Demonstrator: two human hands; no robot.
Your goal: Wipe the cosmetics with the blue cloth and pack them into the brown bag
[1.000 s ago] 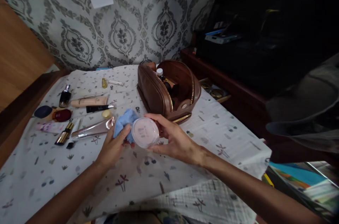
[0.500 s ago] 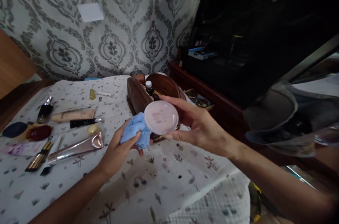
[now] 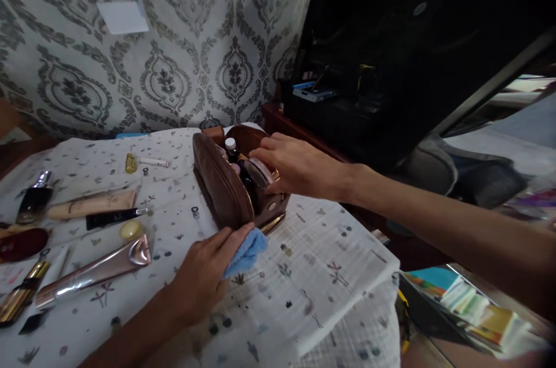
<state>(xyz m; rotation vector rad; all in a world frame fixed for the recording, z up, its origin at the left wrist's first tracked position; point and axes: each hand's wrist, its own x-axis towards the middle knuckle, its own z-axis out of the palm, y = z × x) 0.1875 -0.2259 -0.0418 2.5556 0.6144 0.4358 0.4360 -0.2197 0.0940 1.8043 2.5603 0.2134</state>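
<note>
My right hand (image 3: 299,165) grips a round, clear-lidded compact (image 3: 259,172), tilted on edge within the mouth of an unzipped brown toiletry bag (image 3: 221,182). Beside the compact in the bag is a dark bottle with a white cap (image 3: 231,146); other contents are partly hidden by the hand. My left hand (image 3: 212,272) is closed on a bunched light-blue cloth (image 3: 247,252), low in front of the bag, by its near corner.
On the patterned white cloth (image 3: 321,275) at left lie a rose-gold tube (image 3: 95,270), a beige tube (image 3: 93,204), a black tube (image 3: 113,218), a dark bottle (image 3: 35,200) and a small yellow pot (image 3: 131,230). A large black screen (image 3: 391,55) stands at right.
My right hand has lowered the compact from in front of the bag into its opening, turning it on edge. My left hand has moved down with the cloth, away from the compact.
</note>
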